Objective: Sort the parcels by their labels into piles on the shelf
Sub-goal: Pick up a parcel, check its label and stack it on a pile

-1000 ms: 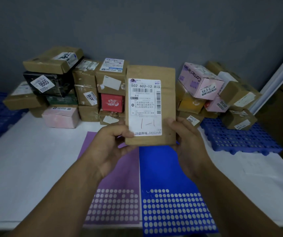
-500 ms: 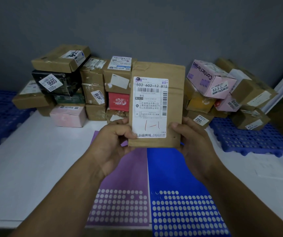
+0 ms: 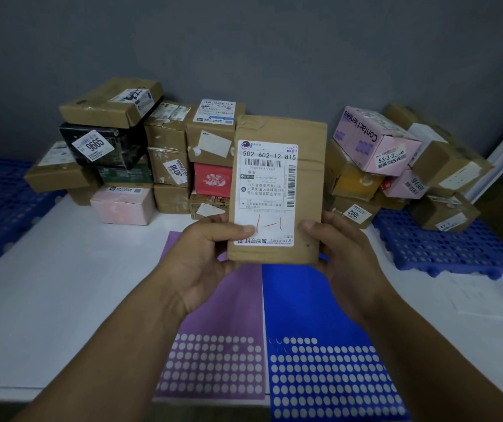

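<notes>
White shelf [image 3: 61, 284] is carrying a pile of cardboard parcels [image 3: 165, 138] at eleven o'clock and a second pile [image 3: 451, 166] at one o'clock. At twelve o'clock, a flat brown cardboard parcel [image 3: 311, 141] is being held upright, the left hand [image 3: 201, 263] pinching its lower left edge, the right hand [image 3: 347, 257] gripping the lower right.

Light is dim and cool, with a bluish cast. The grey wall [image 3: 244, 41] darkens toward the upper corners. The white desk [image 3: 61, 284] is the brightest surface, evenly lit, with soft shadows beneath the stacked boxes [image 3: 168, 138]. The label [image 3: 267, 190] on the held parcel [image 3: 311, 178] shows sharp large digits but soft fine print. Wide-angle distortion bends straight lines near the edges; the forearms [image 3: 107, 360] are dark.
</notes>
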